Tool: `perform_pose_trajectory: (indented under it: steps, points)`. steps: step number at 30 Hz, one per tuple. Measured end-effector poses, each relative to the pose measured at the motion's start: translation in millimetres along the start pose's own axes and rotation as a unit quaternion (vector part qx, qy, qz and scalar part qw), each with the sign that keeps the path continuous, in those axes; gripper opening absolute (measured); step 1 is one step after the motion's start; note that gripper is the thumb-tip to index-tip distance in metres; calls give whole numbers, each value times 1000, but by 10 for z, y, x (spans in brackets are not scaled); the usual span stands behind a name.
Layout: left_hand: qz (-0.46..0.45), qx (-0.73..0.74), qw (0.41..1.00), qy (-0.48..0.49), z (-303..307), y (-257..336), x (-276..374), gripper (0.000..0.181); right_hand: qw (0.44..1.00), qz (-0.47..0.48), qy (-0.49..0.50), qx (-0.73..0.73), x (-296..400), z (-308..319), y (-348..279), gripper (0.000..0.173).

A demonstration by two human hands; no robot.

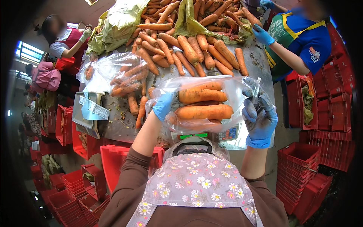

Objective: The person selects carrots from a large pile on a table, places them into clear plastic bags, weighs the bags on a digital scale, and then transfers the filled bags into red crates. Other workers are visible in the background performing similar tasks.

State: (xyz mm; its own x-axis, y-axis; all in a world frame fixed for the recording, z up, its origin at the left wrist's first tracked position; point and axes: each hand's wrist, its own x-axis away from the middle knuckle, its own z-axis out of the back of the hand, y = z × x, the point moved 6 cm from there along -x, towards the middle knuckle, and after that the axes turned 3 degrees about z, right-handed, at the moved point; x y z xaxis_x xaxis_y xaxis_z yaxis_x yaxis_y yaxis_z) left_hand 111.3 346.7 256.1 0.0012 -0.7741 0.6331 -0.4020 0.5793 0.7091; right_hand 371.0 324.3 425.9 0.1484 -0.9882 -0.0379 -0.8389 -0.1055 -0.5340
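Note:
In front of me is a clear plastic bag [231, 85] with several thick carrots [204, 111] lying sideways in it. My left hand [164, 105], in a blue glove, grips the bag's left end. At the right, my right hand [258, 117] pinches the gathered film of the bag between thumb and fingers; its blue glove is stained dark. Beneath the bag is a digital scale [227, 134], its keypad and green display partly showing. The bag hides most of the scale, so I cannot tell whether they touch.
Loose carrots [192, 51] are heaped across the metal table [116, 124]. Another bag of carrots [127, 73] and a second scale [85, 110] bearing printed labels [95, 107] stand left. Co-workers' gloved hands [262, 34] [85, 35] are across the table. Red crates [297, 161] flank me.

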Motion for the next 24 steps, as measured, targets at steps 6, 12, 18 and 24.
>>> perform_pose_trajectory:
  steps: [6, 12, 18, 24]
  points:
    - [60, -155, 986, 31, 170, 13, 28, 47, 1000, -5, 20, 3, -1, 12, 32, 42]
    - [-226, -477, 842, 115, 41, 200, 283, 53, 1000, -14, 11, 5, -11, 49, 80, 42]
    - [-303, -736, 583, 164, -814, 74, 379, 69, 1000, -24, -5, -8, -47, -13, 177, 44]
    - [-477, -690, 541, -62, -1020, 92, 341, 45, 999, -15, 1, 48, -24, -30, 84, 45]
